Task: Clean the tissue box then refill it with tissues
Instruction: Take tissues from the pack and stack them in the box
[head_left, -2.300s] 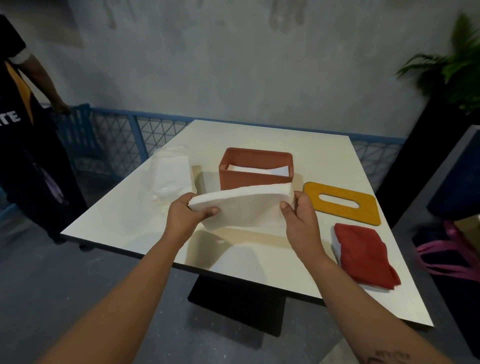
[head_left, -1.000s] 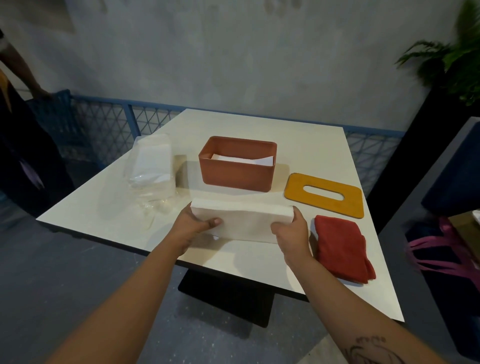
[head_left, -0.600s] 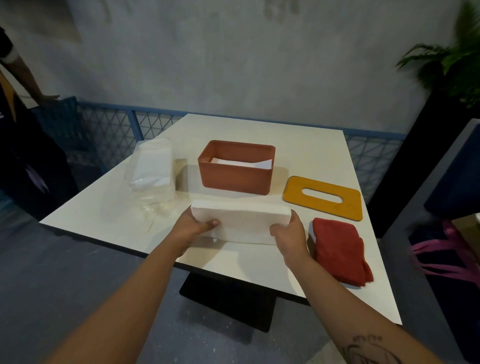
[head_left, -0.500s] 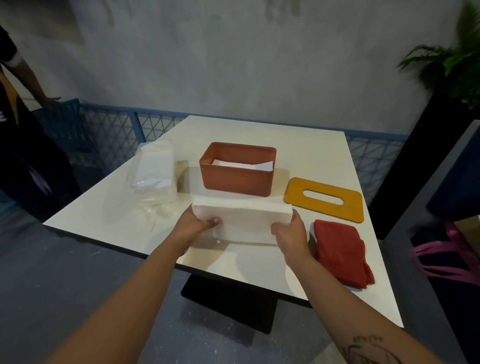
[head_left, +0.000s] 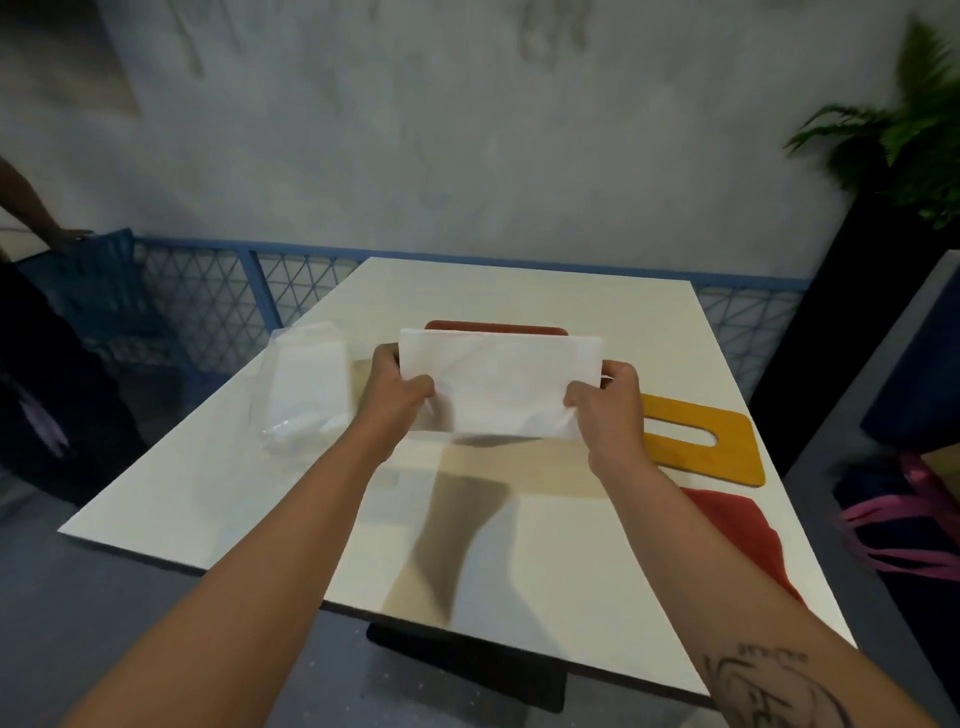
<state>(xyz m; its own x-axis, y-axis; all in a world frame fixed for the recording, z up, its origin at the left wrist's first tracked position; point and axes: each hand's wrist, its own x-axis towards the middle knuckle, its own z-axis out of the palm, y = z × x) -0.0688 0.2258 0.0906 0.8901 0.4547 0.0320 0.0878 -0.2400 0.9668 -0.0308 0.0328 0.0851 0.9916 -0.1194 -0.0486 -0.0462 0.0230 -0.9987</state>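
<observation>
I hold a white stack of tissues (head_left: 498, 384) up above the table, tilted toward me. My left hand (head_left: 397, 397) grips its left end and my right hand (head_left: 608, 410) grips its right end. The stack hides most of the terracotta tissue box (head_left: 493, 328); only its far rim shows above the tissues. The yellow slotted lid (head_left: 727, 457) lies flat on the table to the right of my right hand. A clear plastic pack of tissues (head_left: 306, 389) lies to the left.
A folded red cloth (head_left: 737, 530) lies near the table's right front edge, partly under my right forearm. The white table (head_left: 260, 509) stands by a blue mesh railing (head_left: 218, 291). A person (head_left: 31, 218) stands at far left. A plant (head_left: 904, 135) stands at right.
Both hands have lifted the tissue stack off the table and carried it forward, so it now covers the box. The view has tilted down.
</observation>
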